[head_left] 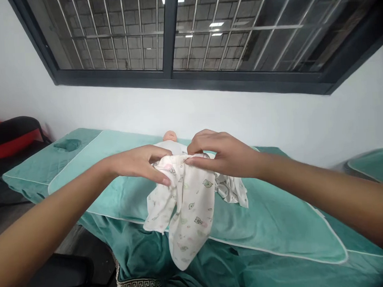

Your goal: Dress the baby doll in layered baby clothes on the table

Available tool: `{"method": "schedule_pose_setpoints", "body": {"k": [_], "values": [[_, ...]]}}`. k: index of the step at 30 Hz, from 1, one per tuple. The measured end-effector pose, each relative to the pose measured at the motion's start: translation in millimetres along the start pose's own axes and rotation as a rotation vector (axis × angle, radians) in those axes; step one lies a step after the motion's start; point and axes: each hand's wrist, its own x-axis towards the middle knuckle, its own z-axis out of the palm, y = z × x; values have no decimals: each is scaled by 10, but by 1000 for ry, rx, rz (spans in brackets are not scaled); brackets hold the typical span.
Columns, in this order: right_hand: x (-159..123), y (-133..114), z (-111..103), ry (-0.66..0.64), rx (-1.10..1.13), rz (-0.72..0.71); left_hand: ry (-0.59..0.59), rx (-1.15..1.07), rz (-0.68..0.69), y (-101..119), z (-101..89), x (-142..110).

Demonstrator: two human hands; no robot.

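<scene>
A pair of white baby pants (194, 202) with small leaf and animal prints hangs from both hands, its two legs drooping toward me. My left hand (144, 162) grips the left side of the waistband between thumb and fingers. On the other side, my right hand (222, 152) pinches the waistband's edge. Behind the pants lies a baby doll (170, 136), its head toward the wall and a white top on its body; the pants and hands hide most of it. A crumpled white cloth (231, 188) rests beside the pants, below my right forearm.
The bed has a green cover (277, 224) with white piping and a face hole (67, 144) at its left end. A barred window (169, 76) is set in the white wall behind. A red and black chair (16, 138) stands left, and a dark stool (57, 272) lower left.
</scene>
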Motion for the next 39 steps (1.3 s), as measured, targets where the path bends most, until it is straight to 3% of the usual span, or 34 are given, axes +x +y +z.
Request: {"method": "schedule_pose_setpoints", "body": {"k": [4, 10, 14, 18, 23, 26, 28, 31, 33, 35, 36, 39], "values": [[-59, 120, -65, -52, -165, 6, 98, -116, 21, -144, -89, 45], [-155, 337, -162, -150, -180, 113, 155, 489, 44, -213, -179, 74], [-177, 527, -104, -257, -33, 376, 483, 651, -49, -298, -109, 141], [-17, 493, 42, -44, 265, 540, 728, 427, -154, -349, 5, 318], [369, 324, 369, 160, 775, 452, 908, -25, 161, -326, 56, 521], [579, 362, 594, 292, 953, 410, 940, -128, 297, -436, 60, 525], [706, 457, 744, 404, 1076, 411, 1049, -114, 306, -604, 104, 494], [890, 682, 1009, 616, 1289, 461, 1154, -67, 131, -962, 284, 437], [981, 889, 1251, 681, 1351, 504, 1062, -89, -93, -1237, 454, 399], [1005, 1145, 1549, 597, 1262, 587, 1049, -126, -273, -1522, 611, 358], [984, 1291, 1709, 493, 1154, 649, 1084, -125, -335, -1664, 669, 338], [817, 1779, 2127, 216, 688, 728, 1157, -33, -480, -2060, 749, 301]]}}
